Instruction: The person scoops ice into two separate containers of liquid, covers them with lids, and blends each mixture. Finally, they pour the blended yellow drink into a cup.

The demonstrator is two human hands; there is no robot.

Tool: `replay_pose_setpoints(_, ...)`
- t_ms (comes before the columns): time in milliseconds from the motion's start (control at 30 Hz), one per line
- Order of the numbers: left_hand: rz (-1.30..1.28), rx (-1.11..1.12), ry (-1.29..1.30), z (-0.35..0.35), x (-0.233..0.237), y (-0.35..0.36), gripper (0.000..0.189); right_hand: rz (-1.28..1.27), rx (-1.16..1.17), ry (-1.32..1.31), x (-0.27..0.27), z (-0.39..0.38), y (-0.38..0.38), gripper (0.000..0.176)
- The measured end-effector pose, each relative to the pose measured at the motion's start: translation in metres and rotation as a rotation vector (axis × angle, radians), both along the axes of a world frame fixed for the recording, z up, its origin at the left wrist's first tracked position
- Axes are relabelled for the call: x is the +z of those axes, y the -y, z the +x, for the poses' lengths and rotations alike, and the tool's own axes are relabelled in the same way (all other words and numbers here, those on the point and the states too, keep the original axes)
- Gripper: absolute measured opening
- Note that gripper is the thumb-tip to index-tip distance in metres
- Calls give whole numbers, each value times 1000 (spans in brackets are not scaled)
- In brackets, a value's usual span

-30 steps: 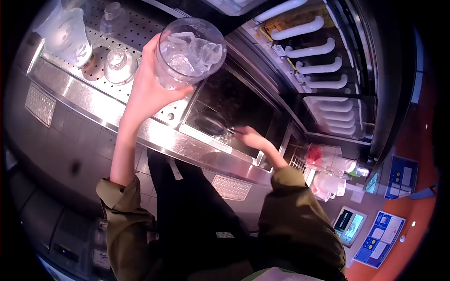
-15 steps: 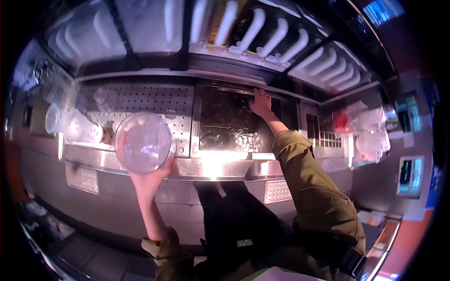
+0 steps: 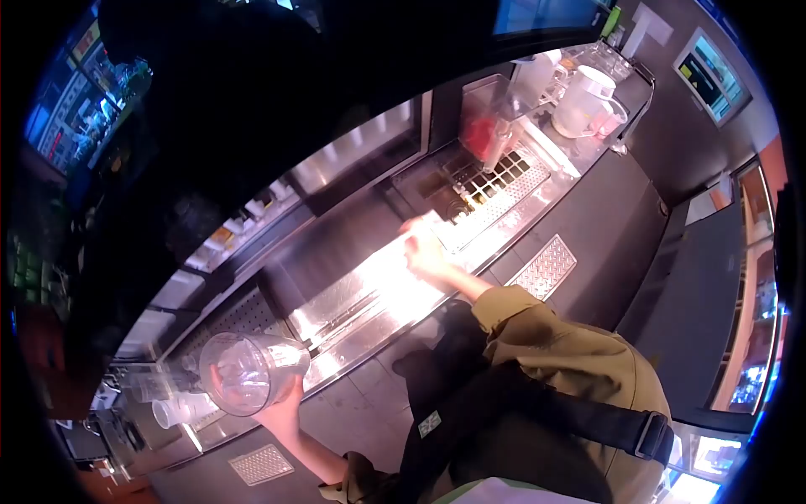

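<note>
My left hand (image 3: 282, 412) is wrapped round a large clear plastic jug (image 3: 239, 374) with a wide round mouth. The jug is tilted toward me over the counter's front left, and nothing shows inside it. Over the steel counter (image 3: 357, 312), near its brightly lit front edge, is my right hand (image 3: 428, 254); motion blurs its fingers. A flat metal lid (image 3: 323, 252) spans the counter bay between my hands.
A slotted drain grate (image 3: 497, 181) lies right of my right hand, beside a clear bin with red contents (image 3: 480, 126). A white jug (image 3: 585, 101) stands farther right. Clear cups (image 3: 172, 412) are at the left. A dark overhang crosses the upper left.
My view has swung right and tilted. My right hand has come from the bay's back edge to the front. The bay, open with ice showing, is now covered. My left hand still holds the jug.
</note>
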State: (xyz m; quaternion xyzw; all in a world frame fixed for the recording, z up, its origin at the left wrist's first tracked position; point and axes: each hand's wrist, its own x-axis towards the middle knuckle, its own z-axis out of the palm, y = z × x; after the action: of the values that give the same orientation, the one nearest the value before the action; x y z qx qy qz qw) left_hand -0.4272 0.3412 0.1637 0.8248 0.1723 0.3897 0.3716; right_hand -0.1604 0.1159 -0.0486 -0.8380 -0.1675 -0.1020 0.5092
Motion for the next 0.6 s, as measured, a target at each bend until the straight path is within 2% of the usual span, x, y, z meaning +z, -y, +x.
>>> replay_pose_setpoints(33, 48, -8, -14, 10, 6, 13, 106, 1, -249, 265, 40, 23, 29, 26)
replay_pose_setpoints(67, -34, -28, -12, 24, 10, 30, 108, -308, -546, 251, 41, 63, 60, 35)
replay_pose_setpoints(100, -37, -63, -9, 40, 17, 49, 109, -13, -707, 272, 57, 88, 86, 48)
replay_pose_setpoints(133, -41, -96, -7, 58, 28, 67, 109, 60, -776, 100, 67, 115, 110, 54)
replay_pose_setpoints(167, -45, -130, -5, 78, 35, 85, 110, 53, -871, 91, 65, 145, 126, 50)
replay_pose_setpoints(233, 89, -108, -114, 116, 33, 113, 108, 195, -684, -55, 50, 190, 149, 41)
replay_pose_setpoints(267, -10, -129, -147, 138, 35, 133, 105, 279, -628, -141, 30, 210, 157, 32)
replay_pose_setpoints(300, -24, -164, -159, 164, 41, 153, 99, 230, -586, -100, 10, 222, 164, 20)
replay_pose_setpoints(367, 186, -224, -197, 205, 40, 177, 96, 449, -464, -249, 17, 208, 195, 14)
replay_pose_setpoints(400, 234, -281, -174, 227, 34, 185, 95, 658, -355, -278, 47, 190, 210, 13)
replay_pose_setpoints(433, 276, -340, -153, 247, 30, 194, 95, 560, -305, -379, 81, 172, 228, 9)
replay_pose_setpoints(500, 316, -425, -213, 282, 31, 214, 92, 340, -176, -211, 57, 167, 254, 10)
replay_pose_setpoints(533, 414, -422, -291, 294, 30, 221, 93, 301, -147, -184, 53, 161, 265, 9)
replay_pose_setpoints(600, 582, -435, -402, 312, 34, 234, 91, 229, -68, -121, 93, 146, 278, 13)
